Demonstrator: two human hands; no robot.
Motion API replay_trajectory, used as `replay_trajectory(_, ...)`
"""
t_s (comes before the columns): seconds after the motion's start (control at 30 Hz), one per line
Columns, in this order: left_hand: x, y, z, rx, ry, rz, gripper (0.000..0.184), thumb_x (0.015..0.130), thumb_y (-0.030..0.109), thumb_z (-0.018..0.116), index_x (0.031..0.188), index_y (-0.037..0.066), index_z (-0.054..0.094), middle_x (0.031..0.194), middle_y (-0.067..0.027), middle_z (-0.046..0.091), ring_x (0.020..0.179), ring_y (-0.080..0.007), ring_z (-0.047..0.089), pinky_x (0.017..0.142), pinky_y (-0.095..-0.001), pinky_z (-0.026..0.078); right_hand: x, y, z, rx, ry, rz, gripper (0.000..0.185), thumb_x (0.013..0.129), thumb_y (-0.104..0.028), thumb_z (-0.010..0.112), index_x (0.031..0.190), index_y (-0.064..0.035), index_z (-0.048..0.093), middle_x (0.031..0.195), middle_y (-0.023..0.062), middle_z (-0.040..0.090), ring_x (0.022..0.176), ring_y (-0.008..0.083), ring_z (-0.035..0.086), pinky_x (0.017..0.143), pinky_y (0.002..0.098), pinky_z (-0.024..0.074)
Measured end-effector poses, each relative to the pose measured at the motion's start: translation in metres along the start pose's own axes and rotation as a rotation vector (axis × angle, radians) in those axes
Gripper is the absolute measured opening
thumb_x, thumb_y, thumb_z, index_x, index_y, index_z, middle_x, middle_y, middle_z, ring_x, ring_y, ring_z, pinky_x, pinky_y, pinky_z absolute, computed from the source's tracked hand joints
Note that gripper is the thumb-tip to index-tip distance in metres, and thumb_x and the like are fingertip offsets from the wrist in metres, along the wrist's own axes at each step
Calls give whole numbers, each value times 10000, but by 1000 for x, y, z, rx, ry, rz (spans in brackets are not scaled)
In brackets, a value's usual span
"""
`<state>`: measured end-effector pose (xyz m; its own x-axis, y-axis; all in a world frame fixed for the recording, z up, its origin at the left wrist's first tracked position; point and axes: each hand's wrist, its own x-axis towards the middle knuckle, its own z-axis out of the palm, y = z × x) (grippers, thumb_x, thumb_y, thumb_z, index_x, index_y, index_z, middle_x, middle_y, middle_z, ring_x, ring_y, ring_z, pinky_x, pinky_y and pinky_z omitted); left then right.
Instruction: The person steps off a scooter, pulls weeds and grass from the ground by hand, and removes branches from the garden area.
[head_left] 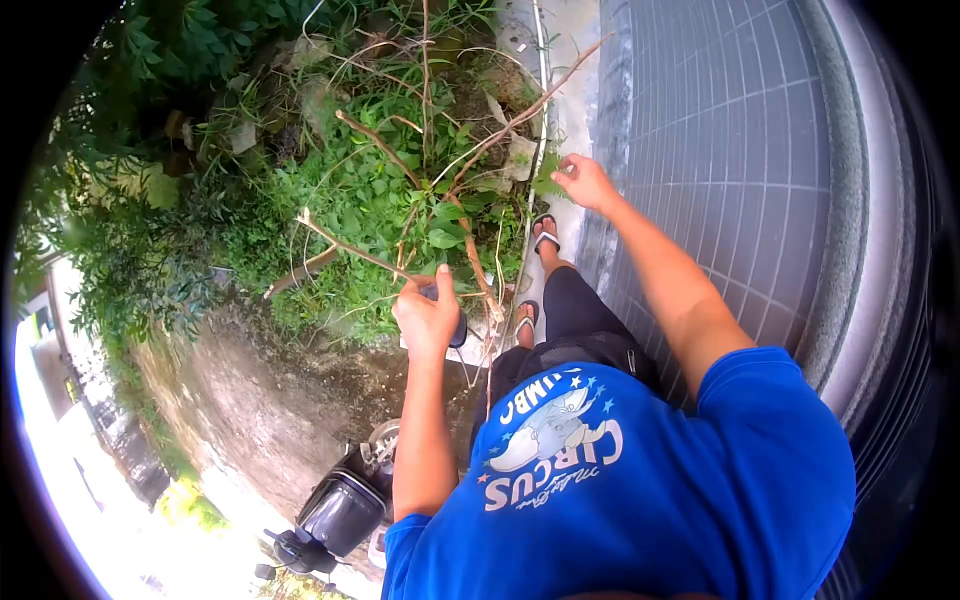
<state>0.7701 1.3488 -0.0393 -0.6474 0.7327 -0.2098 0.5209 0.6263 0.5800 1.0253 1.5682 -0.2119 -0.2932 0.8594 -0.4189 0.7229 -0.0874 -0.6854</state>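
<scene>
My left hand [428, 318] is closed around the near end of a thin brown branch [350, 247], which reaches out to the left over the weeds. A dark object [458, 331] shows beside the palm; I cannot make out what it is. My right hand [586, 184] is raised over the concrete edge, thumb and fingers pinched together at a green leaf [548, 176]. Between the hands stands a forked, mostly bare woody plant [468, 235], with several stems spreading outward and a few green leaves.
Low green weeds [340, 190] fill the bed ahead. On the right is a grey tiled surface [720, 150], with a narrow concrete strip [575, 110] beside it. My sandalled foot [545, 235] stands on this strip. A black motorcycle [340, 510] is parked at lower left.
</scene>
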Motion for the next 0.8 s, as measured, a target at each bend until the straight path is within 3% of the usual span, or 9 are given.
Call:
replay_trajectory(0.1,0,24,-5,139,-39,-67,597,757,516,819,786,-65,686,728,-253,689,712,-393,712,694,-459,565,19,-51,-8,129,-69,-204,596,851,-275,759,1360,-38,556,798,142,713,761,273,697,720,392,538)
replay_trajectory(0.2,4,50,-13,238,-219,-118,771,670,658,820,843,-81,683,780,-252,698,763,-398,717,723,-464,570,25,-97,-21,127,-116,-276,672,854,-283,758,1419,-20,507,802,131,715,734,257,693,713,387,538)
replay_trajectory(0.23,6,52,-11,255,-285,-154,866,648,731,787,913,-87,685,911,-276,706,897,-400,714,796,-469,562,27,-106,-22,99,-111,-319,686,859,-275,753,1446,-32,494,803,132,716,727,248,695,709,381,540)
replay_trajectory(0.37,12,55,-7,189,-382,-213,1045,623,815,730,1113,-104,647,1159,-306,651,1115,-406,648,967,-464,510,35,-106,-22,97,-70,-420,612,875,-276,749,1379,12,552,791,124,705,679,227,663,690,370,547)
replay_trajectory(0.47,4,75,-21,308,-411,-61,1083,613,813,739,1167,-110,624,1197,-294,633,1121,-393,648,980,-459,510,51,-108,-26,481,-194,-190,590,881,-280,750,1354,20,568,762,110,691,643,218,636,681,371,551)
replay_trajectory(0.5,4,75,-18,327,-504,-84,1070,631,774,756,1214,-109,597,1275,-291,584,1193,-385,608,1005,-449,499,53,-113,-29,499,-176,-106,501,886,-271,747,1286,4,621,787,123,718,677,225,669,701,370,561)
replay_trajectory(0.6,-10,75,-11,349,-479,-16,972,664,667,791,1223,-103,591,1310,-288,553,1245,-389,563,1030,-430,486,60,-121,-28,65,-75,-385,417,878,-250,748,1205,-5,664,840,155,742,757,241,716,734,377,567)
replay_trajectory(0.63,-11,78,-13,317,-476,-59,881,684,553,809,1229,-100,582,1306,-279,547,1247,-396,548,1044,-422,477,62,-122,-25,-18,-58,-387,363,870,-221,741,1154,-3,683,894,186,750,829,269,739,771,382,568)
replay_trajectory(0.8,8,69,-37,345,-391,-157,840,681,469,818,1235,-106,560,1282,-276,551,1223,-399,552,1040,-425,478,79,-134,-23,-205,-240,-542,467,887,-214,669,1328,-83,593,894,168,735,865,314,729,788,403,565)
